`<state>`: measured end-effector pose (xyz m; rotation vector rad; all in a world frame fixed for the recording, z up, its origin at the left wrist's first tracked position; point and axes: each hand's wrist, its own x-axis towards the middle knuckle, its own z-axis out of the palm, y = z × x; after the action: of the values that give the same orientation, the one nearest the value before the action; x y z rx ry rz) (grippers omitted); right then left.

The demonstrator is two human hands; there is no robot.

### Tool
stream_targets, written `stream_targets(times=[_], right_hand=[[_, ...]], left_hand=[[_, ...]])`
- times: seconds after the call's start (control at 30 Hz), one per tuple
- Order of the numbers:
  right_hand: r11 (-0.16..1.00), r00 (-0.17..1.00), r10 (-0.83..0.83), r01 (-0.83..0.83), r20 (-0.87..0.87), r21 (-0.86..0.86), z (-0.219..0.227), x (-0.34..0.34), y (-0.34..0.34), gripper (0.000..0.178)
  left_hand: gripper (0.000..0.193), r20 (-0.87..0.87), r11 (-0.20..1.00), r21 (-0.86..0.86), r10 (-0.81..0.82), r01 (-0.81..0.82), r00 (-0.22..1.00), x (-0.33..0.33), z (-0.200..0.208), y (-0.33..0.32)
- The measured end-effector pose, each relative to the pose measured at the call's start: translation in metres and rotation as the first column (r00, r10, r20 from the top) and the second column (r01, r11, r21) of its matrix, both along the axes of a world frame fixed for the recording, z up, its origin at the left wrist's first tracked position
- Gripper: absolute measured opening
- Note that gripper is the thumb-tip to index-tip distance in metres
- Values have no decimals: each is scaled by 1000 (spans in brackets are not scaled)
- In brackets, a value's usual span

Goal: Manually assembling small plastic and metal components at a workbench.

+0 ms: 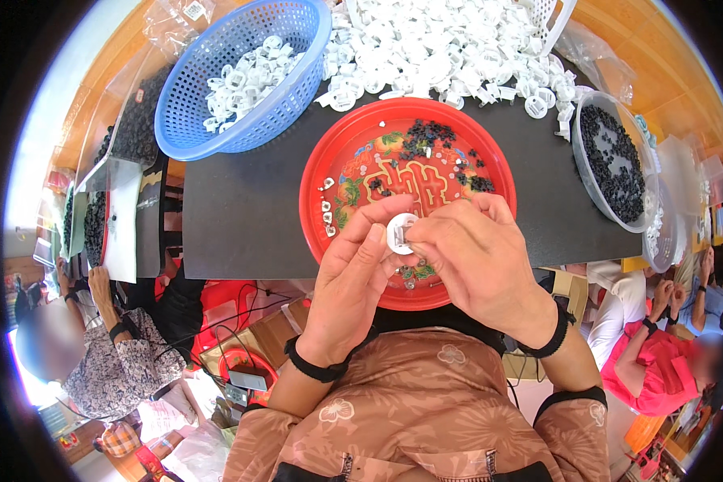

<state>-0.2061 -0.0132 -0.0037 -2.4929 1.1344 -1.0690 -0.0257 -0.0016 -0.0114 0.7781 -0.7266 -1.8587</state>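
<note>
Over the near half of a red round tray (pixel 317 136), both my hands meet at a small round white plastic part (pixel 401 233). My left hand (pixel 349 277) pinches its rim between thumb and fingers. From the other side, the closed fingertips of my right hand (pixel 482 261) press at the part's middle; whether they hold a smaller piece is hidden. Small black pieces (pixel 430 138) lie in the tray's far part, and a few small white pieces (pixel 327 206) sit along its left side. Small clear pieces (pixel 410 277) show below my hands.
A large heap of white plastic parts (pixel 426 48) covers the table's far side. Left of it, a blue basket (pixel 185 120) holds similar parts. At right stands a clear tub (pixel 586 173) of black pieces. People (pixel 128 353) sit at left and right (pixel 651 361).
</note>
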Motion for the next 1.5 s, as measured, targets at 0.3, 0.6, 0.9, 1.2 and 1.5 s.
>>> stream_targets(times=[0.3, 0.6, 0.9, 1.2, 1.5], right_hand=[[986, 981, -92, 66, 171, 153, 7, 9, 3, 38], [973, 960, -228, 232, 163, -5, -5, 26, 10, 45], [964, 951, -245, 260, 187, -62, -15, 35, 14, 45], [945, 951, -282, 298, 124, -132, -15, 32, 13, 41], [909, 931, -359, 365, 67, -201, -18, 35, 23, 41]], left_hand=[[31, -72, 999, 20, 28, -27, 997, -1, -1, 1], [26, -144, 992, 47, 122, -116, 982, -13, 3, 7], [21, -135, 982, 70, 185, -177, 973, -11, -1, 7], [24, -117, 986, 69, 162, -155, 980, -11, 0, 7], [22, 19, 983, 27, 181, -181, 983, -8, -5, 9]])
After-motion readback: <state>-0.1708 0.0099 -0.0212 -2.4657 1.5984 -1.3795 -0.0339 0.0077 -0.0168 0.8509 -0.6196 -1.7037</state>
